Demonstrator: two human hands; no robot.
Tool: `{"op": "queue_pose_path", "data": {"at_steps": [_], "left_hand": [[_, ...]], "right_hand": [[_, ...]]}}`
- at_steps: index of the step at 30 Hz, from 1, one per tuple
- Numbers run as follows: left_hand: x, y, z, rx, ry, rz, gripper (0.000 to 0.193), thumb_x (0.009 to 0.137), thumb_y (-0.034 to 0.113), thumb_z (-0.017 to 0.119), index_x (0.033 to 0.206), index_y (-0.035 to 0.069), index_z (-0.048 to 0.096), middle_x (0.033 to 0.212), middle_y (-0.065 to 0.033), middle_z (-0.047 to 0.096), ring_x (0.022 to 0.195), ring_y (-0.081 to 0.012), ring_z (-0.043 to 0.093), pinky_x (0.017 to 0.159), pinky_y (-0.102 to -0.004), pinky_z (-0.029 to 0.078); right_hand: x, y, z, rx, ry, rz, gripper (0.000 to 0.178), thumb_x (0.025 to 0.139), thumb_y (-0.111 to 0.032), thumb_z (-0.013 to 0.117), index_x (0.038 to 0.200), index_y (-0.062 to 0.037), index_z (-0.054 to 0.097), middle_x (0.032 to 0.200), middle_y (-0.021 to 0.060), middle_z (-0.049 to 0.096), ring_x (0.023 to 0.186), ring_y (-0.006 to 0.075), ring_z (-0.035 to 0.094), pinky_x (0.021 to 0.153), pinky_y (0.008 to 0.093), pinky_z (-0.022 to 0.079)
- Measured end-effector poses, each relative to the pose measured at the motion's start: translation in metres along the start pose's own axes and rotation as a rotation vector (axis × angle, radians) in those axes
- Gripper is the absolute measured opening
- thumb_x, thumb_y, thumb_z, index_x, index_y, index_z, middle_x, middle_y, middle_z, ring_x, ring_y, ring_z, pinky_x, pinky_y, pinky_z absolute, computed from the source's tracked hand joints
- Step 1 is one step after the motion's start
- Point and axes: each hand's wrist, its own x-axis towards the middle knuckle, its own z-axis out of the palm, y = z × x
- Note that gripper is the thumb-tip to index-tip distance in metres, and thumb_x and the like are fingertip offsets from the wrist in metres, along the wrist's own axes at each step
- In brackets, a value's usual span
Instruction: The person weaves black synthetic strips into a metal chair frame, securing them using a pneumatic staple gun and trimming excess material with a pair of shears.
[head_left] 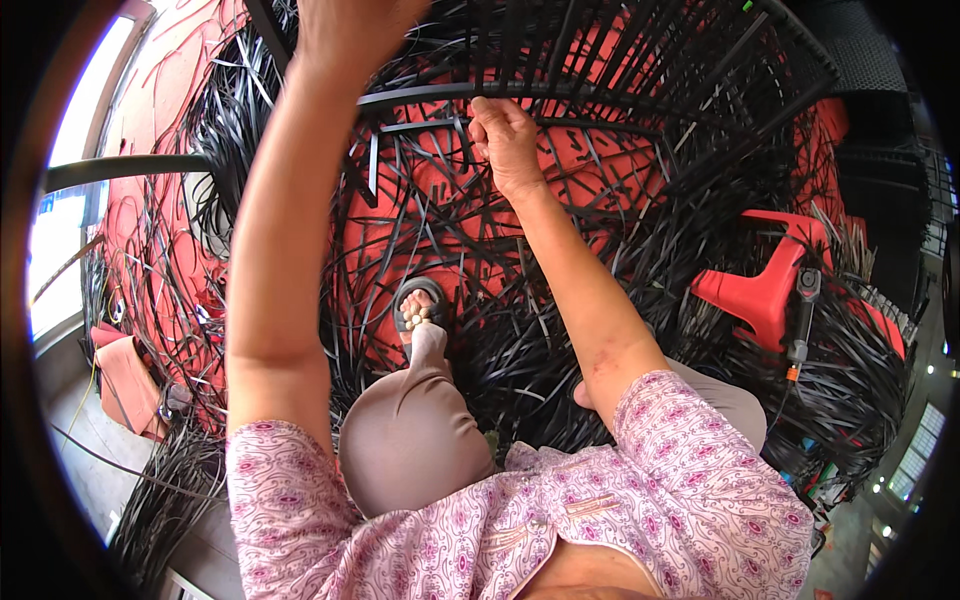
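A black frame (430,93) strung with several parallel black flat strips (570,45) stands in front of me. My right hand (505,145) is closed at the frame's near bar, its fingers curled and the thumb against the bar. What lies inside those fingers, if anything, is hidden. Higher up on the left, my left hand (355,30) is raised over the frame's left part, smeared by motion. The upper edge of the picture cuts off its fingers. Below the bar, a loose strip end (373,170) hangs down.
Loose black strips (470,260) lie tangled over the red floor covering (385,235), around my sandalled foot (418,305). At the right are a red plastic stool (770,280) and a grey and black hand tool (803,310). A thick bundle of strips (235,130) hangs at the left.
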Motion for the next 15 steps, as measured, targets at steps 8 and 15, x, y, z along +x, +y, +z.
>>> {"op": "queue_pose_path", "data": {"at_steps": [8, 15], "left_hand": [[-0.119, -0.029, 0.028, 0.257, -0.761, -0.196, 0.054, 0.085, 0.054, 0.061, 0.097, 0.002, 0.067, 0.077, -0.0137, 0.067, 0.076, -0.0332, 0.066, 0.062, -0.0399, 0.050], [-0.134, -0.019, 0.024, 0.080, -0.901, -0.257, 0.048, 0.086, 0.049, 0.061, 0.080, 0.002, 0.062, 0.061, -0.0164, 0.058, 0.066, -0.0372, 0.061, 0.059, -0.0445, 0.047]], "right_hand": [[-0.025, 0.025, -0.008, -0.340, -0.055, -0.217, 0.031, 0.100, -0.029, 0.054, 0.084, -0.0031, 0.060, 0.057, -0.0013, 0.050, 0.050, 0.0064, 0.045, 0.047, 0.0252, 0.036], [-0.058, 0.044, -0.023, -0.432, -0.099, -0.225, 0.034, 0.102, -0.032, 0.051, 0.086, -0.0039, 0.060, 0.056, 0.0011, 0.051, 0.050, 0.0089, 0.049, 0.048, 0.0267, 0.039]]}}
